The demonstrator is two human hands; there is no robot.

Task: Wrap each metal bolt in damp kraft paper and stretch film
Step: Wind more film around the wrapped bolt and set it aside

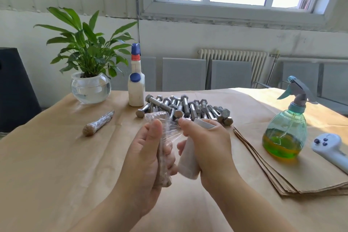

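Note:
My left hand (145,162) grips a bolt wrapped in brown kraft paper (163,156), held upright above the table's front middle. My right hand (209,149) grips a small white roll of stretch film (188,160) just to its right. A taut sheet of clear film (172,132) runs from the roll onto the bolt's upper part. Behind the hands lies a pile of several bare metal bolts (184,108). One finished wrapped bolt (98,123) lies on the table at the left.
A stack of kraft paper sheets (278,171) lies at the right, with a green spray bottle (286,130) and a white controller (331,149) on it. A white bottle (136,84) and a potted plant in a glass bowl (90,86) stand at the back left.

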